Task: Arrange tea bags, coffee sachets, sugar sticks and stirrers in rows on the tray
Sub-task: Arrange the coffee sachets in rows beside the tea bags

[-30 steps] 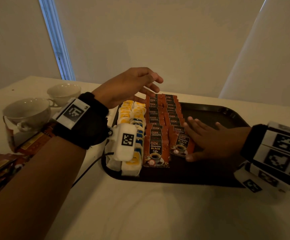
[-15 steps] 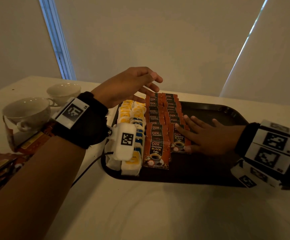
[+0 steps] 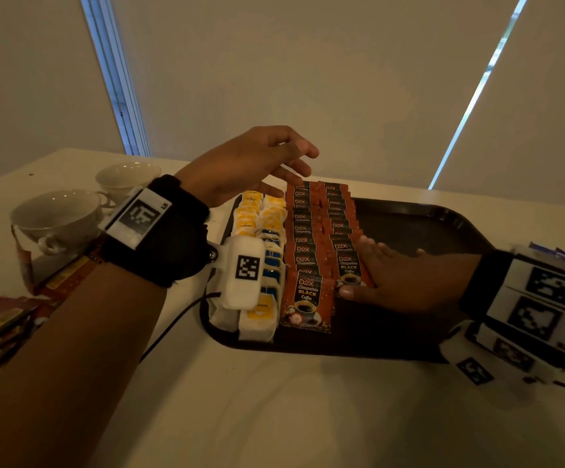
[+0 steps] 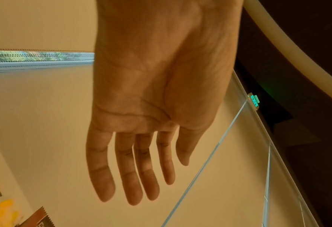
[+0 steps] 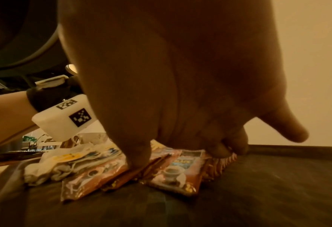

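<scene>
A dark tray [image 3: 419, 224] carries two rows of white tea bags [image 3: 257, 251] with yellow and blue tags at its left, then two rows of orange-brown coffee sachets [image 3: 308, 258]. My right hand [image 3: 369, 268] lies flat with straight fingers against the right side of the right-hand sachet row [image 3: 345, 251]; its thumb and fingertips [image 5: 139, 158] touch the sachets [image 5: 176, 172]. My left hand [image 3: 274, 163] hovers over the far ends of the rows, fingers straight and spread, holding nothing. The left wrist view shows that empty open palm [image 4: 141, 153].
Two white cups [image 3: 55, 217] stand on the table left of the tray. More loose sachets [image 3: 0, 322] lie at the table's left edge. The right half of the tray [image 3: 436, 238] is bare. A cable [image 3: 169, 329] runs from my left wrist.
My right hand has slid left and slightly away along the tray, pressing the right sachet row closer to its neighbour. The left hand stays hovering in place.
</scene>
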### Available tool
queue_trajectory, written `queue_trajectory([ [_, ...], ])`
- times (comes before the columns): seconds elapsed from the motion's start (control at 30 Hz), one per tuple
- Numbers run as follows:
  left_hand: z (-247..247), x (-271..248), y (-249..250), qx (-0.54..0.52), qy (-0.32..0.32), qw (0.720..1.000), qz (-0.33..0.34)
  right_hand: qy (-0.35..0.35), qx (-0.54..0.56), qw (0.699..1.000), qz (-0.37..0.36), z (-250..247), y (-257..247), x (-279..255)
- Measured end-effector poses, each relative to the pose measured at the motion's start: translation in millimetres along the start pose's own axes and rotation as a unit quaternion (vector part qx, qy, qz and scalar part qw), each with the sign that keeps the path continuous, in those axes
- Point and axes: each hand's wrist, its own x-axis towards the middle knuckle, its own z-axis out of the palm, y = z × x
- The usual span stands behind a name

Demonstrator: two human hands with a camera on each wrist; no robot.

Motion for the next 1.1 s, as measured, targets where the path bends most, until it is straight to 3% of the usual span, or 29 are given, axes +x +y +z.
queue_trajectory([
  [0.1, -2, 0, 0, 0.0, 0.005, 1.0, -0.001, 0.026, -0.023, 0.999, 0.027, 4, -5, -8],
  [0.3, -2, 0, 1, 0.0, 0.006, 1.0, -0.001, -0.022, -0.07, 0.997, -0.035, 22, -32, -31],
  [0.6, -4, -1, 1, -0.001, 0.007, 1.0, -0.002, -0.003, -0.065, 0.997, -0.036, 15, -35, -27],
  [0.83, -7, -2, 2, -0.003, 0.012, 1.0, 0.005, -0.034, -0.12, 0.987, -0.105, 21, -33, -41],
  [1.1, -8, -3, 3, 0.006, 0.015, 1.0, 0.008, -0.026, -0.134, 0.985, -0.108, 16, -35, -37],
])
